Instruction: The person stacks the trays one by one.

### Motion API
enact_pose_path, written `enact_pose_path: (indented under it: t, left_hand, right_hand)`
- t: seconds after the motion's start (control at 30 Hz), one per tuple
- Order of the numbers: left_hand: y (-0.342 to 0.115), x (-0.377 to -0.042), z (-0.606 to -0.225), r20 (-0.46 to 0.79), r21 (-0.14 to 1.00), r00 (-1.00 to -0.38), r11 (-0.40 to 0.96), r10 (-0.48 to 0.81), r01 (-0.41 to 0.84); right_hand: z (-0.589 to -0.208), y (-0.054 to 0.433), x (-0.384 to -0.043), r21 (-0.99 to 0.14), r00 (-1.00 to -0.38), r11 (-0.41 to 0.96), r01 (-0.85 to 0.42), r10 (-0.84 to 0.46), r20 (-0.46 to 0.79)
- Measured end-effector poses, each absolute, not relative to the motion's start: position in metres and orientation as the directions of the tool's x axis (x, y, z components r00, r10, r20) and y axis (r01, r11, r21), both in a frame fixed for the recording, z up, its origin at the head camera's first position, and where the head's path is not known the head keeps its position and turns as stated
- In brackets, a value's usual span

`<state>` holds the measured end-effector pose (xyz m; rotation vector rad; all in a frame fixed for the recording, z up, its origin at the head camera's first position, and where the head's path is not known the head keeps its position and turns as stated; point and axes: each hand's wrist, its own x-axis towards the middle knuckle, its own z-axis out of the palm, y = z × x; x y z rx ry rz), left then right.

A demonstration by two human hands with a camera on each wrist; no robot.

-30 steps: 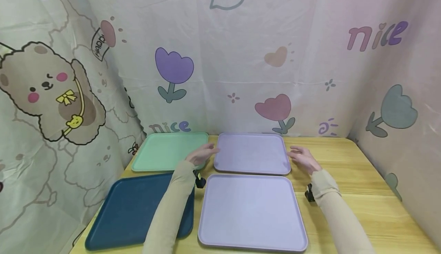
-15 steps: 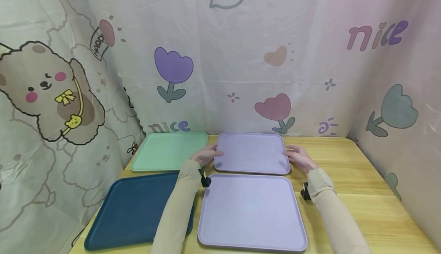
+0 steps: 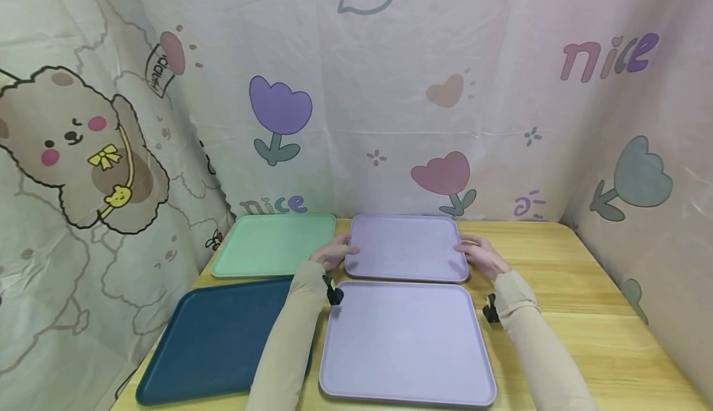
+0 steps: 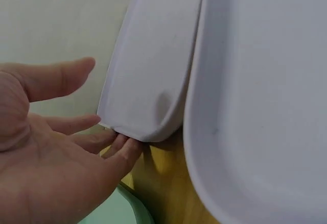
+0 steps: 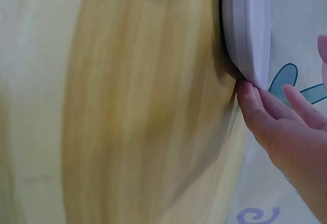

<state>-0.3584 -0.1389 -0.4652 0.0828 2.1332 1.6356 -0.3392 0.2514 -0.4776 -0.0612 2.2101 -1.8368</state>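
A lilac tray lies flat at the back of the table, with a hand at each short side. My left hand is at its left edge; in the left wrist view the fingertips touch the rim from the side while the thumb stands apart, raised. At the opposite edge is my right hand. Its fingertips meet the tray's corner low down in the right wrist view, fingers fairly straight. A larger lilac tray lies just in front.
A mint green tray sits at the back left, and a dark blue tray at the front left, partly under my left forearm. Wooden tabletop extends to the right. A patterned cloth hangs behind and along both sides.
Both hands have moved inward, from just outside the back lilac tray to its left and right edges. In the last half second they have barely shifted. The trays look unmoved.
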Motion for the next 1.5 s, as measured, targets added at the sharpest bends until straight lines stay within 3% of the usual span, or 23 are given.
enact_pose_path:
  t: [0.3, 0.83, 1.17, 1.5]
  left_hand:
    - [-0.136, -0.356, -0.461, -0.242, 0.957, -0.942, 0.22, 0.234, -0.191]
    - [-0.149, -0.343, -0.448, -0.125, 0.962, -0.987, 0.255, 0.105, -0.095]
    - [-0.152, -0.322, -0.446, -0.032, 0.963, -0.999, 0.27, 0.043, -0.019]
    - [-0.162, -0.289, -0.438, -0.034, 0.946, -0.998, 0.323, 0.05, -0.016]
  right_hand:
    - [-0.471, 0.26, -0.332, -0.986, -0.978, 0.075, 0.149, -0.133, -0.158]
    - [-0.458, 0.255, -0.315, -1.0, -1.0, -0.023, 0.0, 0.012, 0.0]
    - [-0.442, 0.247, -0.297, -0.999, -0.995, 0.025, -0.03, 0.091, 0.032]
    - [-0.433, 0.247, -0.269, -0.986, -0.996, 0.168, -0.013, 0.083, 0.028]
